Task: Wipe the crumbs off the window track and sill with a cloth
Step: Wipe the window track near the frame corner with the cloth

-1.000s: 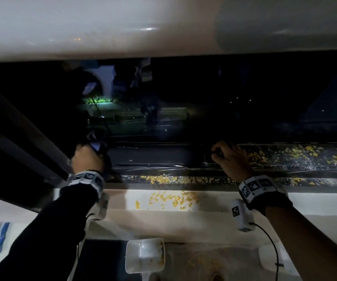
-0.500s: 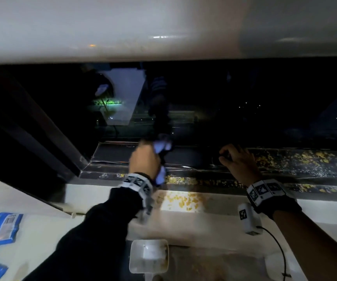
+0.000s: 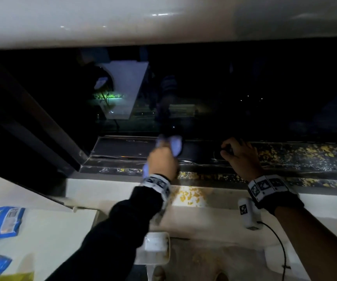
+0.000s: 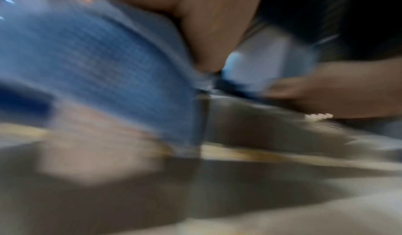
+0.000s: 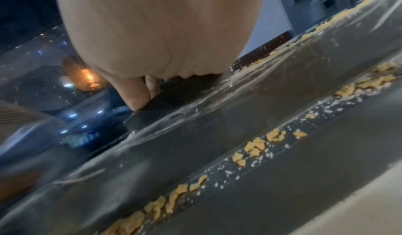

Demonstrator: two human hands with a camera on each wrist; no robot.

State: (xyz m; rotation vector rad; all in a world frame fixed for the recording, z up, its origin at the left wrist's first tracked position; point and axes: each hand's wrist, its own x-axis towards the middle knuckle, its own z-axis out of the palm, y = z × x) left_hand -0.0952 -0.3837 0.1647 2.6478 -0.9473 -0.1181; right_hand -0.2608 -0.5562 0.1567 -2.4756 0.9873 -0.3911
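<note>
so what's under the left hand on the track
The blue cloth, gripped by the left hand against the window track. Whether crumbs lie beneath it is hidden by the cloth.

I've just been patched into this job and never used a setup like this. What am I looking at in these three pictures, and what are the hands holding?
There is no machine here: a person works with bare hands and wears three cameras. The wide picture comes from the head camera, which looks down at a dark window at night. The other two come from cameras strapped to the wrists, which look along each hand.

The left hand grips a blue cloth over the window track; its wrist picture is blurred. The right hand rests on the track with curled fingers; whether it holds the small dark thing beneath them I cannot tell.

Yellow crumbs lie along the track, mostly on the right, and on the pale sill. Below sits a white scoop, and at the left a blue packet.
</note>
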